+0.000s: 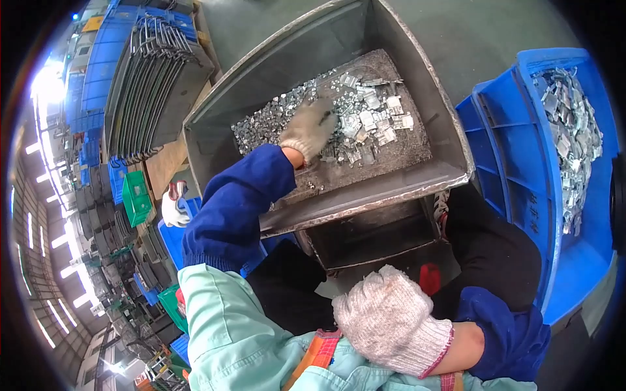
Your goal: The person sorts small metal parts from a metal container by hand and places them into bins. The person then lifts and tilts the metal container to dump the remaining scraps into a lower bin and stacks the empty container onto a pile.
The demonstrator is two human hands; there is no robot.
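My left hand (310,127), in a knitted glove and blue sleeve, reaches into a grey metal bin (424,62). It rests over a layer of metal pieces, and motion blur smears its fingers. Shiny flat metal pieces (372,120) lie to its right, and small dark grey bits (257,124) are spread to its left. My right hand (390,319), in a pale knitted glove with a red-edged cuff, is held close in front of my body, above my lap. Its fingers are curled in, and whatever they hold, if anything, is hidden.
On the right, a tilted blue crate (570,280) contains many shiny metal pieces (574,143). A stack of flat panels with wire handles (153,85) stands at upper left. Below it are a green bin (136,199) and a white glove-like item (173,207). My legs flank the bin's support.
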